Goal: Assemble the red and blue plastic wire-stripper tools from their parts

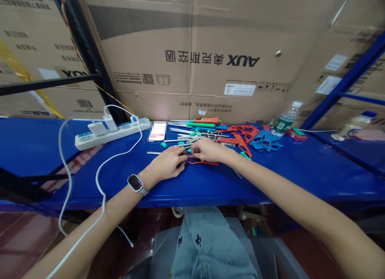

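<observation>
On the blue shelf, a red plastic handle piece (pixel 207 163) lies under my two hands. My left hand (pixel 170 161), wearing a watch on its wrist, has curled fingers at the handle's left end. A thin metal tube (pixel 152 153) sticks out to the left from behind that hand. My right hand (pixel 207 149) pinches just over the red handle; its fingertips hide whatever small part is between them. Right behind the hands is a heap of metal tubes (pixel 192 137), with small green pieces (pixel 181 143) scattered about.
Red handle shells (pixel 245 134) and blue shells (pixel 266 141) are piled to the right, near a plastic bottle (pixel 285 120). Green-handled sticks (pixel 204 125) lie behind. At left are a power strip (pixel 120 133) and a white cable (pixel 100 174) crossing my left forearm. Cardboard boxes (pixel 210 30) stand behind.
</observation>
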A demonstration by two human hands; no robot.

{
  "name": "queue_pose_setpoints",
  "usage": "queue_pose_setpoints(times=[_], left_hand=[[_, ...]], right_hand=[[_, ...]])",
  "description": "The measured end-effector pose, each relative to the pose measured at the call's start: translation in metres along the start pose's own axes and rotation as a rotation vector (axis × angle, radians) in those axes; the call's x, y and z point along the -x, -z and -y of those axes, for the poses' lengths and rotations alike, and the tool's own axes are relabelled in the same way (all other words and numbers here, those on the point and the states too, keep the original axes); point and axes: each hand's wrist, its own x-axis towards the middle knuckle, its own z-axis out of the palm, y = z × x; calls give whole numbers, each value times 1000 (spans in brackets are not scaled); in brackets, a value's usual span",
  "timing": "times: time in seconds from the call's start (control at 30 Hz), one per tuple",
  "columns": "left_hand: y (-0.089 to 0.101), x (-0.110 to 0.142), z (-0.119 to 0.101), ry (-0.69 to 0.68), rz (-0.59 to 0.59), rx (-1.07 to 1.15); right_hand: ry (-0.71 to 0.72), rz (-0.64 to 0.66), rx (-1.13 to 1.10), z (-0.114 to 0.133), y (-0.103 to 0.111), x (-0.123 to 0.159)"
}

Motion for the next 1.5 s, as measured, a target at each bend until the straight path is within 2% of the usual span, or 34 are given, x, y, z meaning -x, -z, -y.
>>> queue_pose_setpoints(times=[0.37,0.73,0.87,1.1,1.27,1.5], left_hand=[[2,0,-1,16,23,-3],[2,-1,-5,19,62,-183],[3,0,-6,16,59,-201],[0,1,-16,57,78,-302],[-1,-1,-18,72,71,-289],[-2,-2,-18,76,103,-355]], right_hand=[[-34,-30,6,6,1,6],[-26,-61,46,2,-10,4],[-17,-139,50,4,-14,12],[77,-350,257,10,-29,43],[41,-293,398,13,-38,58],[32,-253,512,12,-41,59]])
